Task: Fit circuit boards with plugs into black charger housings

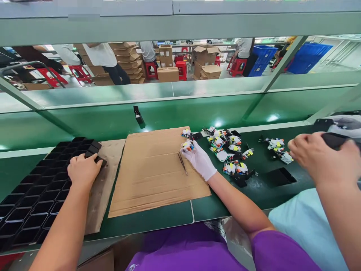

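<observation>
My bare left hand (83, 170) lies palm down at the right edge of a black compartment tray (36, 192), its fingers curled over a small black part (99, 161). My right hand (199, 159), in a white glove, pinches a small component with coloured wires (187, 146) at the far right corner of a cardboard sheet (152, 177). Thin tweezers (182, 162) lie on the cardboard just left of that hand. A loose pile of similar components (225, 147) is spread on the green bench to the right.
A co-worker's bare hand (317, 158) at the far right holds a black part (335, 140); more components (278, 147) lie near it. A flat black piece (280, 176) rests on the bench. A green shelf (197, 109) runs behind. People, red stools and cartons stand beyond.
</observation>
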A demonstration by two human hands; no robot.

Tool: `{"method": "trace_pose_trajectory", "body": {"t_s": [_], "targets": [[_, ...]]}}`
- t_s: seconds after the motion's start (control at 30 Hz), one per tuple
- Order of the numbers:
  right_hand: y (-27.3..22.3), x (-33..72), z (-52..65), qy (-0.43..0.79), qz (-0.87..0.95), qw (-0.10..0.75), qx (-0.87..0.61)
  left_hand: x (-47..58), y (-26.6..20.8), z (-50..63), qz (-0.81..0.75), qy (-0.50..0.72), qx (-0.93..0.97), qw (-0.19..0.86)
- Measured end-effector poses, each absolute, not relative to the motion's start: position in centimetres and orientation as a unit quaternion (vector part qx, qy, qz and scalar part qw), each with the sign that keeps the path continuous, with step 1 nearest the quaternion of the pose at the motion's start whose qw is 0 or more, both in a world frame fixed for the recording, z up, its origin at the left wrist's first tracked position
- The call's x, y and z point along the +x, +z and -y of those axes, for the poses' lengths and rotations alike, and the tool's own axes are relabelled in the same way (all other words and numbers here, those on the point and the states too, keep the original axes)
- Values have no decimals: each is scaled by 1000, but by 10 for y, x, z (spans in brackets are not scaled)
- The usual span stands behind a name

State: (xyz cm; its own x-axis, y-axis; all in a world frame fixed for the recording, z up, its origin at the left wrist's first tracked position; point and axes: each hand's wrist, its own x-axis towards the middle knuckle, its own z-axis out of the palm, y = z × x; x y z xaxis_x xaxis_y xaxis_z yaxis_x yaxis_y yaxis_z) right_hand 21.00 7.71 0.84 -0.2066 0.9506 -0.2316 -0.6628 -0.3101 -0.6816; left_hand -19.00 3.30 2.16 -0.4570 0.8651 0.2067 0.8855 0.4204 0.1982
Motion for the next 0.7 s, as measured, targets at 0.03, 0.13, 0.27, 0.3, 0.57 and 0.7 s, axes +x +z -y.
{"method": "trace_pose_trajectory", "body": {"t_s": [0.03, 0.13, 0.27, 0.3, 0.57, 0.7], "targets": [[8, 210, -77, 746, 224, 538, -321, -189, 22, -32, 846, -123, -515, 61], [9, 211, -77, 756, 223, 521, -328, -183, 26, -30, 825, -113, -547, 81], [10, 211, -76, 763, 235, 491, -349, -169, 31, -30, 800, -124, -584, 63], [9, 211, -75, 760, 246, 485, -357, -163, 31, -30, 791, -129, -596, 54], [5, 207, -67, 727, 340, 453, -388, -76, -9, -29, 591, -292, -716, -230], [8, 206, -61, 730, 353, 451, -372, -71, -20, -31, 588, -255, -708, -298]]}}
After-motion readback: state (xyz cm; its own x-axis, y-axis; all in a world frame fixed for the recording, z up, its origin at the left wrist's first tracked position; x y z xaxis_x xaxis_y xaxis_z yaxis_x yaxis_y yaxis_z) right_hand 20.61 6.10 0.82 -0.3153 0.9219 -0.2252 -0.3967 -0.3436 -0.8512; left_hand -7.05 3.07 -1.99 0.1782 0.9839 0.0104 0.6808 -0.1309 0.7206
